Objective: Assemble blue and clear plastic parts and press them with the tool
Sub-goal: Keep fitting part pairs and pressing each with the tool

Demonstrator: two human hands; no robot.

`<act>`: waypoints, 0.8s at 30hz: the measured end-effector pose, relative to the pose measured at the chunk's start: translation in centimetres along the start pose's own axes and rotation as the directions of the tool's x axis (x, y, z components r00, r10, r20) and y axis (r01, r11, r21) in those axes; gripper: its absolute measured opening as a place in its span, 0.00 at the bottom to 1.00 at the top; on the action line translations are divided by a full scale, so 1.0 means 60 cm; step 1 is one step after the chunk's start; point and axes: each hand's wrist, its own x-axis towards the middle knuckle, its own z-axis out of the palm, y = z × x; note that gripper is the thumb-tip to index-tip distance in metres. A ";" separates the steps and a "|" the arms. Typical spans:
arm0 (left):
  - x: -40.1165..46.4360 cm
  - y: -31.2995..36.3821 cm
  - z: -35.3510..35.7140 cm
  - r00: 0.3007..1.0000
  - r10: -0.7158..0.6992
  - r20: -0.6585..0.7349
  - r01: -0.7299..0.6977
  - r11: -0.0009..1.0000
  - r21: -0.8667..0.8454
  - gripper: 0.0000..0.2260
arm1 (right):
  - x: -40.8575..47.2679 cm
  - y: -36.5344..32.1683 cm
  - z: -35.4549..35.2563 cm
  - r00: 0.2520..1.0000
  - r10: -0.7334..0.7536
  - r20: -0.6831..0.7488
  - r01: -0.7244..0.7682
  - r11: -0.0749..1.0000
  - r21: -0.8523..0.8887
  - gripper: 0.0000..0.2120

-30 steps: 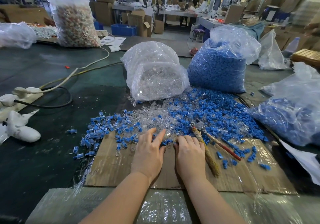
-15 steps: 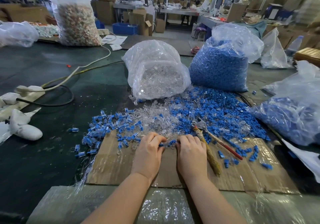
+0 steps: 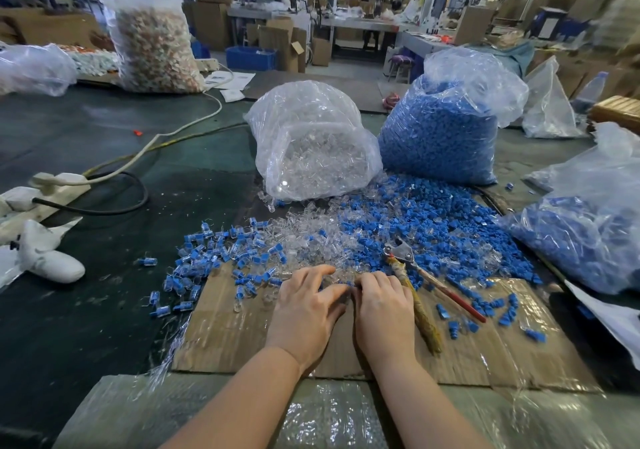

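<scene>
Resting side by side on the cardboard sheet (image 3: 225,337) near the front edge of the surface (image 3: 86,310), both hands meet at a small part too hidden to name. The left hand (image 3: 304,310) has loosely bent fingers; the right hand (image 3: 384,313) curls its fingers in, but I cannot tell what either holds. Just past them lie the clear parts (image 3: 311,237) and blue parts (image 3: 433,226). The tool (image 3: 415,278) lies beside the right hand.

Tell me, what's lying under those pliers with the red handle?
The pliers rest on loose blue parts and clear parts at the head end, with their handles over the cardboard sheet. Whatever sits directly beneath the tool is covered.
</scene>
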 end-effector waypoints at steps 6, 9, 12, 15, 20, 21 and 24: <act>-0.003 0.001 -0.003 0.997 0.014 -0.069 -0.019 0.997 -0.075 0.14 | -0.001 0.002 0.002 1.000 -0.021 -0.023 0.021 1.000 -0.007 0.13; -0.004 0.003 -0.007 0.989 0.017 -0.145 -0.034 0.993 -0.115 0.10 | -0.002 0.003 0.005 0.999 -0.022 -0.026 0.022 1.000 0.000 0.12; -0.005 0.005 -0.011 0.983 -0.028 -0.181 -0.004 0.984 -0.179 0.08 | -0.002 0.005 0.006 0.998 -0.038 -0.049 0.038 0.999 0.016 0.12; -0.005 0.007 -0.015 0.983 -0.079 -0.168 0.035 0.967 -0.252 0.07 | -0.002 0.005 0.005 0.995 -0.062 -0.075 0.064 0.998 0.022 0.13; -0.003 0.007 -0.018 0.940 -0.234 -0.248 0.131 0.920 -0.370 0.06 | -0.002 0.003 0.003 0.995 -0.062 -0.081 0.065 0.997 0.041 0.13; -0.002 0.005 -0.018 0.921 -0.290 -0.260 0.174 0.903 -0.392 0.05 | -0.002 0.002 0.002 0.995 -0.060 -0.080 0.064 0.997 0.045 0.13; -0.004 0.002 -0.016 0.886 -0.409 -0.217 0.296 0.861 -0.413 0.01 | -0.002 0.002 0.001 0.995 -0.058 -0.086 0.064 0.996 0.068 0.11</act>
